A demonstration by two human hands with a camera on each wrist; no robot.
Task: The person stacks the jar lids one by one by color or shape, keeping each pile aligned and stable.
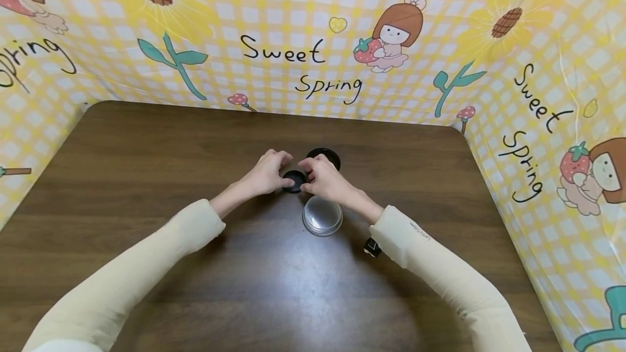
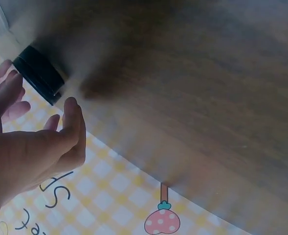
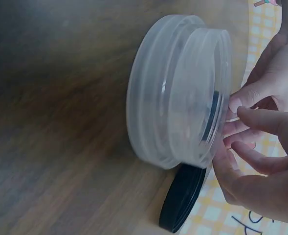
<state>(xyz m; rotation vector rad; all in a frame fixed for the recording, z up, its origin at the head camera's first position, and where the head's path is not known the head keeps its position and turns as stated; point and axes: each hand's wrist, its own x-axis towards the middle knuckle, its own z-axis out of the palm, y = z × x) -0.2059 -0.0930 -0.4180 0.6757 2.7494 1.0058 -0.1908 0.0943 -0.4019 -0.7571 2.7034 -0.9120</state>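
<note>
A small black round lid is on the wooden table between the two hands. My left hand stands at its left side, fingers bent loosely and thumb at the rim. My right hand is at the opposite side, its fingertips close to the edge. In the left wrist view the black lid shows a thick side wall, with left fingertips just off it. Two clear round containers, one on top of the other, stand below my right hand. They partly cover the small lid in the right wrist view.
A larger black lid lies behind my right hand, partly hidden by it. Beside the right sleeve is a small black object. A yellow checked cloth rises along the table's back and sides.
</note>
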